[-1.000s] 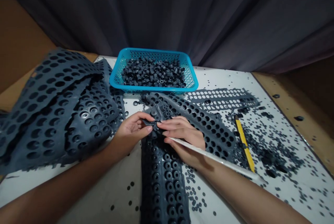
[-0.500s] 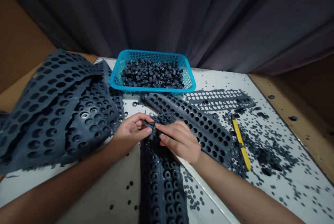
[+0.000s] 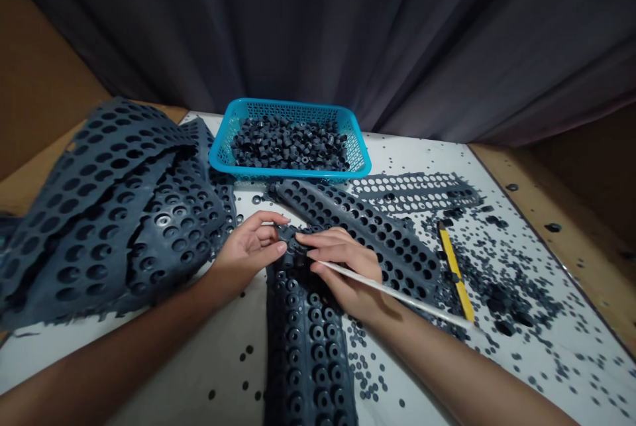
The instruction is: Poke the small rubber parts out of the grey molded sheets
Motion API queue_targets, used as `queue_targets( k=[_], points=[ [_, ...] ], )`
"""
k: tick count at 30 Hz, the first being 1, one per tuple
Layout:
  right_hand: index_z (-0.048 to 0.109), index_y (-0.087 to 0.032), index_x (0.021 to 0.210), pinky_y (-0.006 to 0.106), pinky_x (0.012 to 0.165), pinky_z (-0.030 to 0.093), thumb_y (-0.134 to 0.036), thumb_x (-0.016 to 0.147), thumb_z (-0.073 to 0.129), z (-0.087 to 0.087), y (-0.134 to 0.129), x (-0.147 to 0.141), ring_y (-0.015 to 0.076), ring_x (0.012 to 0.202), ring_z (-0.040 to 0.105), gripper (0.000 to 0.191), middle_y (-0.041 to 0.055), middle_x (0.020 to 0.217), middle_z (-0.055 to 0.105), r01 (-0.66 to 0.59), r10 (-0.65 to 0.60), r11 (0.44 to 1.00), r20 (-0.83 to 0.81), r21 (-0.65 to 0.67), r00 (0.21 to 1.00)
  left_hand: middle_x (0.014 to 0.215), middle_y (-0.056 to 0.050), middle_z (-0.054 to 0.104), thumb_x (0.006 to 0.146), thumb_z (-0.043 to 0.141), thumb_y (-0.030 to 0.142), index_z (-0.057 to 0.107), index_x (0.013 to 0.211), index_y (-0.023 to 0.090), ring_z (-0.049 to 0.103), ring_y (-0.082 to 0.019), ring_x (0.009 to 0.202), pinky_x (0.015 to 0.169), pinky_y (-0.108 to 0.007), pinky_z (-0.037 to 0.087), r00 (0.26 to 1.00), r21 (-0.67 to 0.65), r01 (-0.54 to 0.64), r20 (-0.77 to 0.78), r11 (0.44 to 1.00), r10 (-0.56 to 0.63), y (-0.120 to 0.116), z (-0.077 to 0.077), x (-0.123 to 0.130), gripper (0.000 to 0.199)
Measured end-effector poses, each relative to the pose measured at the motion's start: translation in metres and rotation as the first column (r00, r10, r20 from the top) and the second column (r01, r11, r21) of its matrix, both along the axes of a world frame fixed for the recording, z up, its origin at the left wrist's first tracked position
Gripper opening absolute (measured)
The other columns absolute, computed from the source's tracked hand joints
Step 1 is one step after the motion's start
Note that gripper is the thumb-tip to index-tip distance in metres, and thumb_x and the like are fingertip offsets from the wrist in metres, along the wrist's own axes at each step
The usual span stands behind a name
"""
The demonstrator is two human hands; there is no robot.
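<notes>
You're working at mid-table w/ both hands close together. Your L hand [image 3: 247, 245] is curled, thumb and fingers pinching a dark rubber piece [image 3: 291, 238] right at the edge of a perforated rubber strip [image 3: 305, 340], and your R hand [image 3: 342, 270] is closed as well, its fingertips pressing in at the same spot while a thin white rod [image 3: 392, 292] is lying gripped along the fingers and running out past your wrist. Exact hold on the piece is hard to tell, since your fingers are covering most of it. As for what's done and what's left: the strip under your hands is showing rubber rings seated in most of its holes, the diagonal strip [image 3: 372, 234] on your right is showing mostly open holes, and the flat strip [image 3: 412, 192] behind it is lying punched clear, white showing through. A blue plastic basket [image 3: 288, 173] is holding a heap of loose rings [image 3: 288, 144], and a big folded mass of perforated sheet [image 3: 99, 214] is bulking up the left side — it's crowding your L forearm. Small dark discs [image 3: 491, 293] are littering the white tabletop [image 3: 163, 353] on the right, around a yellow pencil-like tool [image 3: 454, 273], so loose bits are lying close to your R arm.
</notes>
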State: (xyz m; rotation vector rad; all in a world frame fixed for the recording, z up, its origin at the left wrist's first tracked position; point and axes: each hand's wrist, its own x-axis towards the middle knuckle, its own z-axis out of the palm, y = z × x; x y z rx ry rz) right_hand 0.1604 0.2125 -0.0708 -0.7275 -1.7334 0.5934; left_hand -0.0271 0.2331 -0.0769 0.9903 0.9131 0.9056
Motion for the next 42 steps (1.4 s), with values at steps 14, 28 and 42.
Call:
queue_targets(
  k=[14, 28, 42],
  points=[
    [0.064, -0.019, 0.092, 0.037, 0.078, 0.051, -0.02, 0.088, 0.059, -0.004, 0.001, 0.002, 0.0189, 0.09, 0.068, 0.007, 0.0105, 0.104, 0.072, -0.035, 0.024, 0.995, 0.117, 0.095, 0.993, 0.074, 0.001, 0.063, 0.068, 0.077, 0.026, 0.057, 0.093, 0.019, 0.059, -0.013, 0.071, 0.069, -0.023, 0.043, 1.0, 0.073, 0.0, -0.02, 0.997, 0.002, 0.0, -0.001, 0.0, 0.033],
    [0.061, -0.02, 0.102, 0.035, 0.07, 0.052, -0.011, 0.087, 0.057, -0.02, 0.0, 0.001, 0.0176, 0.084, 0.066, 0.018, 0.0109, 0.107, 0.07, 0.112, -0.181, 0.961, 0.265, 0.253, 0.947, 0.074, 0.002, 0.06, 0.073, 0.075, 0.029, 0.056, 0.089, 0.019, 0.055, -0.011, 0.069, 0.068, -0.022, 0.042, 0.998, 0.079, 0.054, -0.033, 0.995, -0.051, -0.002, -0.002, -0.002, 0.026],
    [0.06, -0.02, 0.092, 0.037, 0.084, 0.054, -0.018, 0.09, 0.053, 0.028, -0.002, 0.005, 0.0201, 0.096, 0.067, 0.007, 0.0086, 0.1, 0.071, 0.298, -0.298, 0.948, 0.019, -0.107, 0.954, 0.086, -0.003, 0.06, 0.076, 0.072, 0.029, 0.057, 0.099, 0.019, 0.058, -0.014, 0.08, 0.073, -0.024, 0.045, 0.999, 0.175, 0.009, -0.047, 0.985, 0.0, -0.002, -0.004, -0.001, 0.029]
  ],
)
